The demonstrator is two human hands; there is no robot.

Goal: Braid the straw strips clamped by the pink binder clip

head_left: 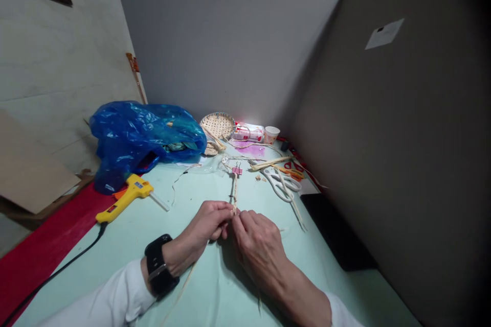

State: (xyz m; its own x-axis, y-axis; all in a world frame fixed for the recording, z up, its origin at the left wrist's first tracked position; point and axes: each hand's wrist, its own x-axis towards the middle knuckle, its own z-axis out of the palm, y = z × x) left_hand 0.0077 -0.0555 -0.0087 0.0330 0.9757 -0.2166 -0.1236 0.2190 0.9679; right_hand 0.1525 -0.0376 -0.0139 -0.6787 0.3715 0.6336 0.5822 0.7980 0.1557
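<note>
A pale straw braid (pixel 235 188) runs toward me from a pink binder clip (pixel 237 169) on the table. At its near end my left hand (pixel 213 219) pinches it between thumb and fingers; a black watch is on that wrist. My right hand (pixel 259 237) is closed at the same spot, its fingertips touching the braid from the right. A loose straw strand (pixel 184 286) trails down below my left hand. The exact crossing of the strands is hidden by my fingers.
To the left lie a yellow glue gun (pixel 126 198) and a blue plastic bag (pixel 146 135). White-handled scissors (pixel 283 184), straw strips (pixel 270 163) and a black flat object (pixel 337 235) are on the right. Behind stand a woven basket (pixel 218 125) and a paper cup (pixel 271 135).
</note>
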